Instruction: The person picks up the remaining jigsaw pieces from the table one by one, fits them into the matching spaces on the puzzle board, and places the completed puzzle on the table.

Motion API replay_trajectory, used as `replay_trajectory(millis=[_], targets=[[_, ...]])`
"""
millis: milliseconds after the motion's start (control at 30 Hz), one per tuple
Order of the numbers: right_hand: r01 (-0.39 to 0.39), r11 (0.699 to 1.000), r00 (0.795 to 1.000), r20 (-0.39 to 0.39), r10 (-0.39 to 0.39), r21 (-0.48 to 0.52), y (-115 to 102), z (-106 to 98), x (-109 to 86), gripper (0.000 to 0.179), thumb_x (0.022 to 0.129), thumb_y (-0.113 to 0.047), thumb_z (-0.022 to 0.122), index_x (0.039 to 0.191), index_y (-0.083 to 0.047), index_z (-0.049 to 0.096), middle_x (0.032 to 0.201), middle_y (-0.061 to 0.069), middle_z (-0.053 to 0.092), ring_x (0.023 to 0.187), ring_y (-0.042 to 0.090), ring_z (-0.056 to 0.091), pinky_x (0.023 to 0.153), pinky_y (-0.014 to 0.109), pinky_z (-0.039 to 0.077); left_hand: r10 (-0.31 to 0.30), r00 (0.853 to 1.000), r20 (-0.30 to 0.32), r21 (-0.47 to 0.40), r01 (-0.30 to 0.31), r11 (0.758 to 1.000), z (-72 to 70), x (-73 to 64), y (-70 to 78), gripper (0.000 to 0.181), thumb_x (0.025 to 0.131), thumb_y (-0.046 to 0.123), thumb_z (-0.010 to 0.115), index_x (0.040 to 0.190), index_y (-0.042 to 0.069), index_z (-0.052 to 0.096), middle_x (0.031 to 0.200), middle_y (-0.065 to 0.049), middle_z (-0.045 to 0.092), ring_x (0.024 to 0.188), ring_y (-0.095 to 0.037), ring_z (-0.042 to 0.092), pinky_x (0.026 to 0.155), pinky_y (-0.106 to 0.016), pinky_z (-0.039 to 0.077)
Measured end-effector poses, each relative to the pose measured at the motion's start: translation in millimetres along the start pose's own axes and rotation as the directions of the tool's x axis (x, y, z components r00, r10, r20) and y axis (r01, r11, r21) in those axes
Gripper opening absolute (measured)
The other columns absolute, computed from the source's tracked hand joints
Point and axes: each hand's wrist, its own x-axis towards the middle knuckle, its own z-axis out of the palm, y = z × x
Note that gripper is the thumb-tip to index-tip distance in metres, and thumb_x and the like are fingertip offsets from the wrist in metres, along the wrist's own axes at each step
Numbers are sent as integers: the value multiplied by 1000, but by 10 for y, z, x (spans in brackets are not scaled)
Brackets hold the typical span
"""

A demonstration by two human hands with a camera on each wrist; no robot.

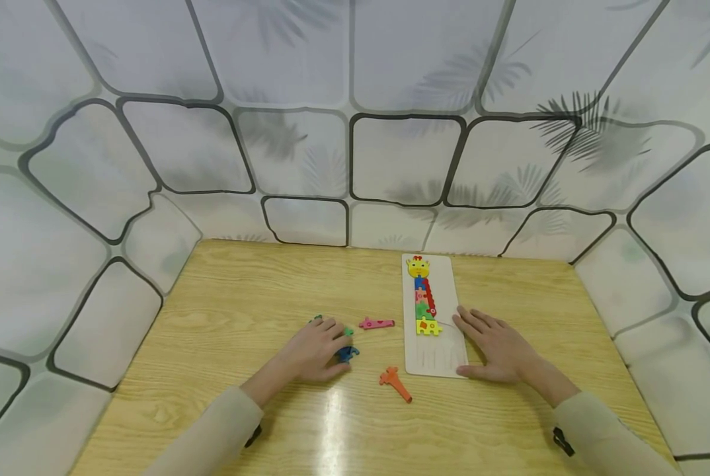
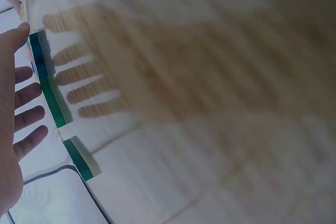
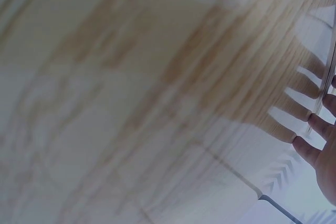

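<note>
Where patterned walls [image 1: 402, 158] border the woodgrain table [image 1: 260, 277], left grip [image 1: 316, 350], right grip [image 1: 499, 347] lie spread.

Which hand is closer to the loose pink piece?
Left. The left hand is just left of the pink piece; the right hand is farther, by the board's right edge.

I find a broad lane of bare wood along the left edge of the desk [image 1: 242, 277], and another between the board [image 1: 445, 291] and the right edge. The patterned wall [image 1: 307, 158] bounds three edges. Between the left hand [image 1: 313, 354] and the board, the pink piece [image 1: 377, 324] and orange piece [image 1: 395, 382] obstruct, with a gap between them. The right hand [image 1: 500, 354] blocks the board's right side towards the near edge.
</note>
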Motion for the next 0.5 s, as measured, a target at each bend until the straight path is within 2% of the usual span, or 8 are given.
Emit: replay_trajectory(millis=[167, 333, 500], targets=[[11, 1000, 1000, -24, -11, 0, -1, 4, -5, 106, 89, -82, 57, 164, -10, 36, 172, 16, 34, 153, 43, 42, 115, 64, 45, -6, 1000, 25, 8, 6, 1000, -21, -20, 12, 49, 99, 59, 63, 127, 19, 71, 122, -1, 72, 112, -19, 66, 100, -37, 58], [7, 1000, 1000, -13, -7, 3, 2, 16, 1, 107, 89, -82, 56, 165, -11, 34, 173, 14, 32, 154, 42, 41, 116, 63, 44, 3, 1000, -3, 34, -3, 999, -9, -41, 15, 49, 98, 58, 65, 126, 19, 72, 117, 0, 73, 108, -19, 66, 96, -37, 59], [1, 1000, 1000, -7, -1, 2, 4, 20, 5, 107, 89, -82, 56, 166, -12, 34, 174, 13, 31, 155, 41, 41, 116, 63, 44, -12, 1000, -18, 41, 13, 999, 10, -73, -1, 47, 96, 58, 68, 124, 20, 73, 113, 1, 72, 103, -17, 65, 92, -37, 60]])
